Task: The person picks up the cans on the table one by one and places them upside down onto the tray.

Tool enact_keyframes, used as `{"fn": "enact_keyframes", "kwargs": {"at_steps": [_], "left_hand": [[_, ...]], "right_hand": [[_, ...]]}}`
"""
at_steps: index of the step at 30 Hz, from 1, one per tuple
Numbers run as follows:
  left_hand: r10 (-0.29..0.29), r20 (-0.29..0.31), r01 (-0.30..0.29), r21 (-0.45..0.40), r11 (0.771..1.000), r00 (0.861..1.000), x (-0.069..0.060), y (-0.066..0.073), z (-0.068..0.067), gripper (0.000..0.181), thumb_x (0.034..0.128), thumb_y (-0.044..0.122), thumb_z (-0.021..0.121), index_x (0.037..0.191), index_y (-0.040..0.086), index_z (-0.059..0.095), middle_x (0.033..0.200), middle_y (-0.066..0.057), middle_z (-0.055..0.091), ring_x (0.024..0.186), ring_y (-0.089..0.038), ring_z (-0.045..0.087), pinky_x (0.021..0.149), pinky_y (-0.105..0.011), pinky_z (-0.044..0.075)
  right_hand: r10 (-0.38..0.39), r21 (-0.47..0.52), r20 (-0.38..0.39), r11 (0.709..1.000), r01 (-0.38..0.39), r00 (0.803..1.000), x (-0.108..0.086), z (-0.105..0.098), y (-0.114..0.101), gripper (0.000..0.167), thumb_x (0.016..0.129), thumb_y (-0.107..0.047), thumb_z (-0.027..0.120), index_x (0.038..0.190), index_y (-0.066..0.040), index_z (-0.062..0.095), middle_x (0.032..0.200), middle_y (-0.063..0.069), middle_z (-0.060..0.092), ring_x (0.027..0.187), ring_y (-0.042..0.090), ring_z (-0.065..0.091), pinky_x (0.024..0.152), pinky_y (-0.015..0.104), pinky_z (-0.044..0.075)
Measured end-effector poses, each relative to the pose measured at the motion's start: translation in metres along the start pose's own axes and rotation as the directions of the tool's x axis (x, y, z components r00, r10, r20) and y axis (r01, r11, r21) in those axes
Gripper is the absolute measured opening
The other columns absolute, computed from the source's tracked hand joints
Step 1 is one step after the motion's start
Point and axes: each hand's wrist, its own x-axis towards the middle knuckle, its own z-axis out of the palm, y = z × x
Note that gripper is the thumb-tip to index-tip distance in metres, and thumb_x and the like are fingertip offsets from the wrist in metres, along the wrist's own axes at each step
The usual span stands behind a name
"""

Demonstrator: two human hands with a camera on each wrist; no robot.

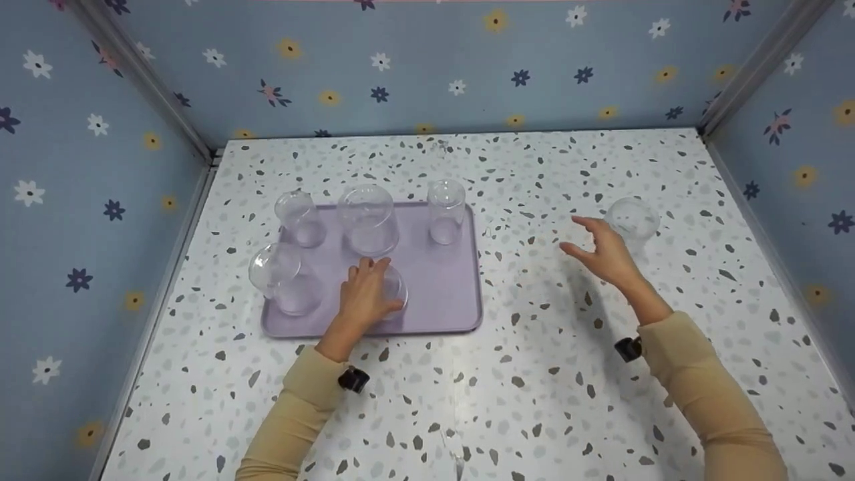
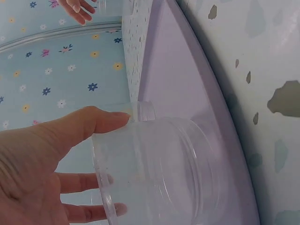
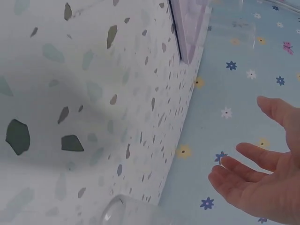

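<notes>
My left hand point(image 1: 363, 297) holds a clear, wide cylindrical glass point(image 2: 154, 173) at the front of a lilac tray point(image 1: 437, 304). The thumb lies on one side of its rim and the fingers on the other. On the tray behind that hand is a larger clear glass point(image 1: 369, 224). My right hand point(image 1: 606, 256) hovers over the table at the right, fingers spread and nothing in them. Close by it, a clear rounded glass point(image 1: 633, 217) stands on the table; part of a clear vessel point(image 3: 131, 211) also shows low in the right wrist view.
Toward the tray's back right corner stands a tall narrow glass point(image 1: 446, 210). Along its left side are a small clear glass point(image 1: 302, 220) and a wider one point(image 1: 290, 284). The speckled table point(image 1: 521, 374) meets flowered walls point(image 1: 454, 67) at the back and both sides.
</notes>
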Motion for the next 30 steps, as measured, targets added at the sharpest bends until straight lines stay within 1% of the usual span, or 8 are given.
{"fn": "enact_keyframes", "kwargs": {"at_steps": [5,8,15,22,25,30], "left_hand": [[-0.021,0.032,0.02,0.007,1.0,0.999,0.002,-0.004,-0.001,0.074,0.0597,0.024,0.077,0.125,0.006,0.048,0.117,-0.022,0.043,0.098,-0.039,0.043,0.071,-0.05,0.042],[-0.031,0.048,0.03,0.016,0.999,0.998,0.002,-0.006,-0.003,0.074,0.0605,0.025,0.077,0.126,0.005,0.047,0.118,-0.022,0.042,0.099,-0.039,0.042,0.071,-0.051,0.042],[-0.036,0.055,0.034,0.04,0.999,0.998,0.004,-0.009,-0.005,0.077,0.06,0.026,0.079,0.126,0.004,0.046,0.118,-0.021,0.043,0.099,-0.04,0.043,0.072,-0.053,0.042],[-0.07,0.098,0.065,0.047,0.997,0.993,0.007,-0.009,-0.007,0.079,0.0608,0.026,0.08,0.128,0.005,0.045,0.12,-0.021,0.042,0.102,-0.04,0.042,0.075,-0.053,0.041],[-0.079,0.111,0.075,0.042,0.996,0.991,0.008,-0.009,-0.007,0.079,0.0608,0.025,0.08,0.129,0.006,0.044,0.12,-0.021,0.042,0.103,-0.04,0.042,0.076,-0.054,0.041],[-0.071,0.111,0.069,0.028,0.997,0.991,0.01,-0.011,-0.005,0.08,0.0594,0.024,0.08,0.128,0.004,0.044,0.118,-0.022,0.043,0.103,-0.04,0.042,0.076,-0.053,0.041]], "right_hand": [[0.061,-0.048,-0.013,0.997,-0.061,0.998,0.007,-0.013,0.005,0.058,0.085,-0.024,0.06,0.127,0.009,0.039,0.125,0.028,0.038,0.116,0.042,0.035,0.095,0.051,0.027],[0.085,-0.074,-0.026,0.994,-0.086,0.996,0.01,-0.02,0.007,0.059,0.085,-0.025,0.06,0.128,0.01,0.038,0.127,0.029,0.036,0.117,0.042,0.033,0.096,0.051,0.026],[0.095,-0.097,-0.056,0.99,-0.1,0.994,0.015,-0.028,0.014,0.058,0.085,-0.022,0.06,0.127,0.01,0.038,0.128,0.03,0.033,0.118,0.044,0.03,0.096,0.052,0.025],[0.133,-0.147,-0.08,0.979,-0.144,0.988,0.022,-0.038,0.022,0.06,0.084,-0.02,0.061,0.127,0.013,0.035,0.127,0.033,0.03,0.118,0.046,0.027,0.097,0.052,0.023],[0.157,-0.16,-0.075,0.973,-0.167,0.985,0.023,-0.043,0.024,0.062,0.084,-0.02,0.061,0.128,0.015,0.033,0.128,0.035,0.027,0.118,0.047,0.025,0.097,0.053,0.022],[0.216,-0.187,-0.037,0.957,-0.22,0.976,0.026,-0.05,0.029,0.068,0.084,-0.024,0.06,0.13,0.014,0.028,0.129,0.036,0.023,0.119,0.049,0.022,0.096,0.055,0.021]]}}
